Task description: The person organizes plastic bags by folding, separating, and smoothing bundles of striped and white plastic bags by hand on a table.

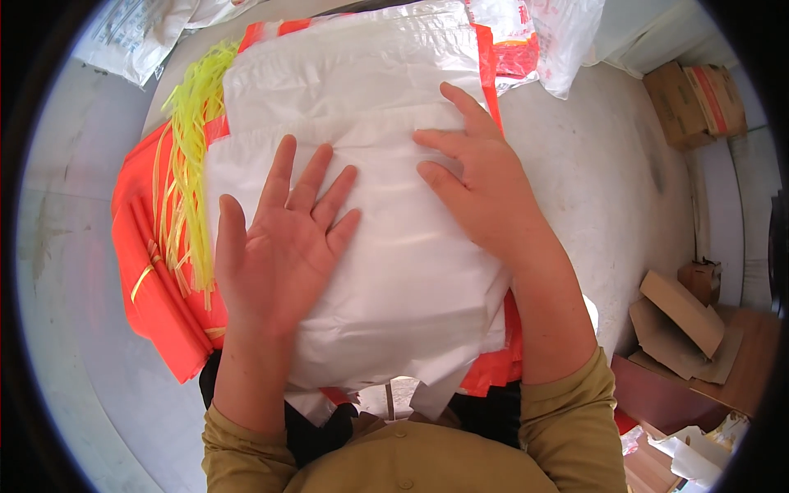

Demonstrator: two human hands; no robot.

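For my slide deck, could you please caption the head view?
Left hand palm up, right hand palm down over white plastic, yellow strands beside it.

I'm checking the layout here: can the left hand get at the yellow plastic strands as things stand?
Probably yes: the left hand looks empty, palm up, and the yellow plastic strands lie close by on its thumb side, uncovered, with nothing visible blocking the way.
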